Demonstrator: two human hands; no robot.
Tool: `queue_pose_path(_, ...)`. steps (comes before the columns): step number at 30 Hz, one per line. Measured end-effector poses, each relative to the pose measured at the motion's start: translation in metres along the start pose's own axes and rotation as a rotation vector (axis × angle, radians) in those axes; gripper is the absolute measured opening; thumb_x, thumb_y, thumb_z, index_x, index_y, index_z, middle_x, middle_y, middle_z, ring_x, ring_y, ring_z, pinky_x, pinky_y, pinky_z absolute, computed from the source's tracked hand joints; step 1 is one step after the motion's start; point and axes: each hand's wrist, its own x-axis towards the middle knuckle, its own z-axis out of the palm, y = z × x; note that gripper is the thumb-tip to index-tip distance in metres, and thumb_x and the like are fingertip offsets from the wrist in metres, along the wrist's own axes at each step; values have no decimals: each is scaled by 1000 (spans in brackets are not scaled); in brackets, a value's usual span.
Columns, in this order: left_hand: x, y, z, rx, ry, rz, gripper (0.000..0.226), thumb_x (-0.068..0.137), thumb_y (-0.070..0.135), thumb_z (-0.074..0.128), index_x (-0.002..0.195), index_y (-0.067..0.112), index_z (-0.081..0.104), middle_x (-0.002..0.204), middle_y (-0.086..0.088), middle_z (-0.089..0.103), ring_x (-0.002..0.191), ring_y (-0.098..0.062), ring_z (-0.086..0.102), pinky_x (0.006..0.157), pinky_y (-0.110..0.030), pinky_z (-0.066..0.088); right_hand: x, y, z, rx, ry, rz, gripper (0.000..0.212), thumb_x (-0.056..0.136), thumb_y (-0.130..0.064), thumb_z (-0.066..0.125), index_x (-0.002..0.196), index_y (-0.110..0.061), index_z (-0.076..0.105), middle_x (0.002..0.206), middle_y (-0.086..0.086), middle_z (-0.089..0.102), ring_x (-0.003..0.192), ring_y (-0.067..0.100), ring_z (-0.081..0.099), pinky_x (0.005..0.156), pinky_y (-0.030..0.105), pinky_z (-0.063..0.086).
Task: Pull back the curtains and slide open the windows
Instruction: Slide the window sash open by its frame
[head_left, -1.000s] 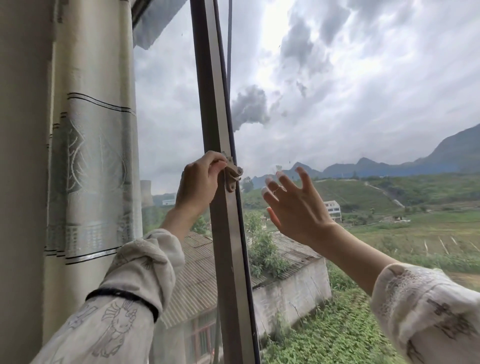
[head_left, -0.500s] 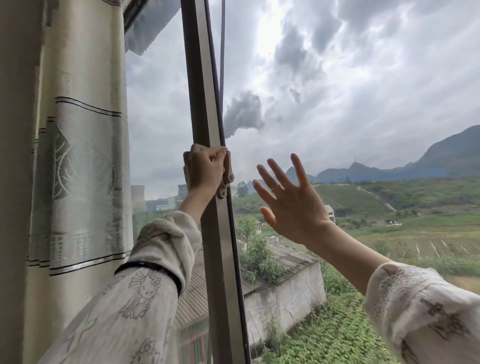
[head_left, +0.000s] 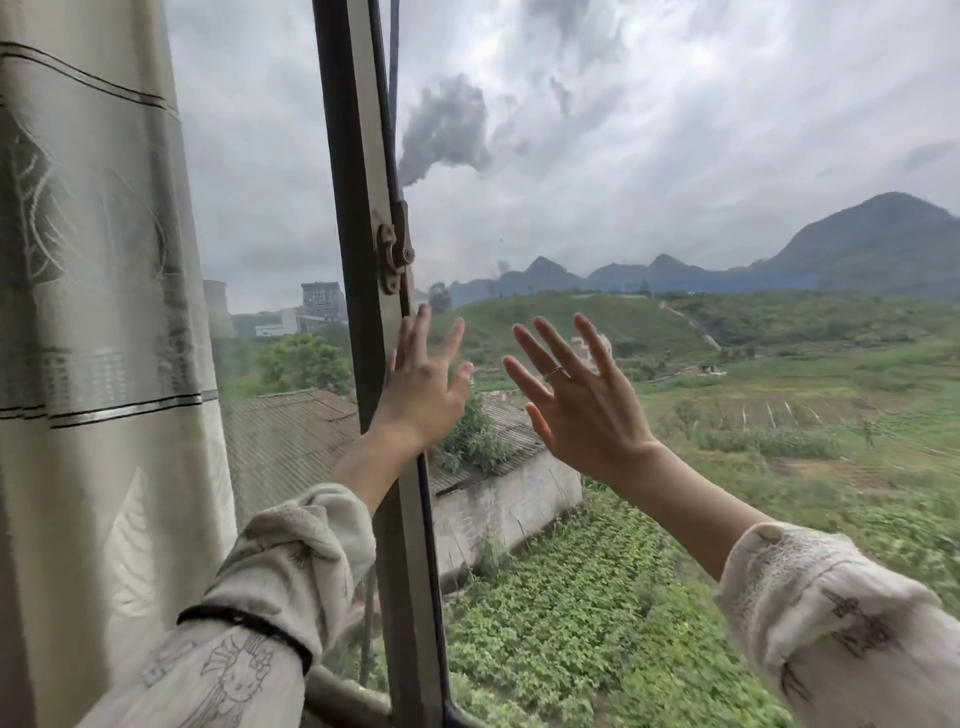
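Observation:
A cream curtain (head_left: 98, 312) with grey embroidery hangs bunched at the left edge. The window's dark upright frame (head_left: 358, 156) runs down the middle, with a worn metal latch (head_left: 394, 254) on it. My left hand (head_left: 423, 384) is open, fingers spread, flat against the glass just right of the frame and below the latch. My right hand (head_left: 582, 400), with a ring on one finger, is open too, palm toward the right pane (head_left: 675, 156). Neither hand holds anything.
The window's lower rail (head_left: 337, 696) crosses the bottom under my left sleeve. Outside lie a tiled-roof building (head_left: 291, 436), green fields and distant hills under a cloudy sky.
My left hand has let go of the latch, dropped below it and spread open on the glass. My right hand stays open near the pane. The view has shifted left.

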Motion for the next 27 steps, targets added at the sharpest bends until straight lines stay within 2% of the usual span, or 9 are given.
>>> queue_pose_path(2,-19,21,14,-46,-92,-57,55,95,32,34,144,30,9,156,-4,-9,142,-21,-13,116,-46,-1,-30,7,-2,-5,-19,-13,57,93,-45,42,145,-22,31,157,7,17,145,27,13,113,55,-1)
queue_pose_path(4,-40,50,29,-144,-164,-116,57,96,33,34,144,31,4,156,-2,-11,142,-22,-10,114,-45,3,-61,20,-5,8,-54,-35,56,92,-43,46,142,-22,36,156,7,21,145,27,16,113,56,2)
queue_pose_path(10,-100,133,70,-298,-143,-214,57,95,33,35,144,32,4,156,0,-11,142,-22,-5,113,-44,6,-149,70,-19,-17,-131,-111,55,92,-42,43,143,-23,33,157,7,15,146,27,10,111,59,-4)
queue_pose_path(14,-141,177,96,-317,-201,-313,60,95,32,36,144,30,0,155,-4,-13,142,-24,-4,114,-43,7,-203,105,-29,-48,-181,-166,58,90,-42,48,143,-24,35,157,7,18,146,28,12,111,61,-1)
queue_pose_path(18,-166,210,107,-361,-241,-323,61,95,28,38,144,27,2,155,-6,-13,143,-25,-4,114,-45,9,-237,129,-42,-88,-212,-148,60,87,-41,53,142,-23,37,156,9,21,145,29,16,111,61,4)
queue_pose_path(23,-181,241,117,-234,-242,-172,66,93,33,39,143,31,-4,154,-4,-19,141,-25,-13,113,-53,13,-267,147,-52,-111,-250,-100,66,92,-43,45,149,-23,17,158,8,0,146,29,1,110,61,-9)
queue_pose_path(27,-191,260,129,-296,-291,-171,74,93,41,38,138,37,-20,149,-1,-33,137,-24,-27,113,-56,-5,-281,164,-57,-158,-269,-48,70,93,-55,31,149,-27,-1,154,6,-20,146,28,-10,109,59,-17)
